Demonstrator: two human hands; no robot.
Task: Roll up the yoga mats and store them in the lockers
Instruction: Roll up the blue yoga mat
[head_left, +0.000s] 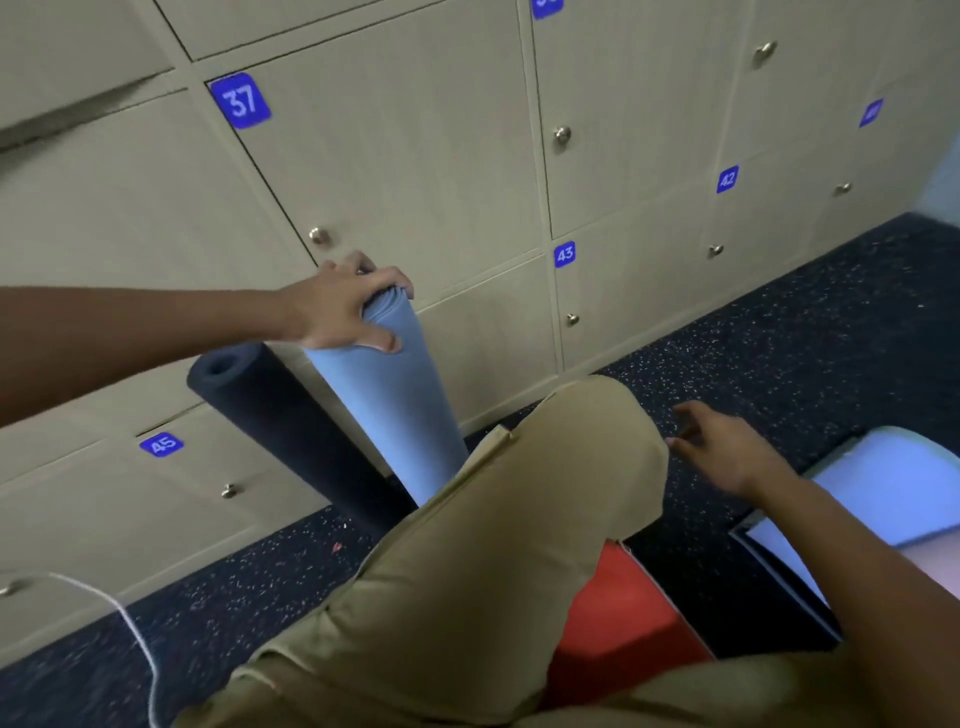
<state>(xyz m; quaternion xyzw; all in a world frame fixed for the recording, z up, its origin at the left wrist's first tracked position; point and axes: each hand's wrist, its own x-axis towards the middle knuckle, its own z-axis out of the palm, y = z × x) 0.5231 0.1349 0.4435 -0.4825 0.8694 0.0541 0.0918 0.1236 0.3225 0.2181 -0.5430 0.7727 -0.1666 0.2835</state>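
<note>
my left hand (343, 306) grips the rolled blue mat (387, 400) upright by the lockers (415, 171), right hand (727, 447) loose and empty; next, open a door.

We see the left hand (345, 306) gripping the top of the rolled blue mat (400, 400) standing against the lockers (415, 171); a dark rolled mat (291, 431) leans beside it; the right hand (727, 447) hovers, fingers relaxed.

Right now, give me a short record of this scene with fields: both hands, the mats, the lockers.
left hand: grips top end of the rolled blue mat
right hand: open, holds nothing, above the floor
blue mat: rolled, standing on end against the lockers
dark mat: rolled, leaning beside the blue one
unrolled mats: red mat, light blue mat, both flat
locker doors: those in view shut
</note>
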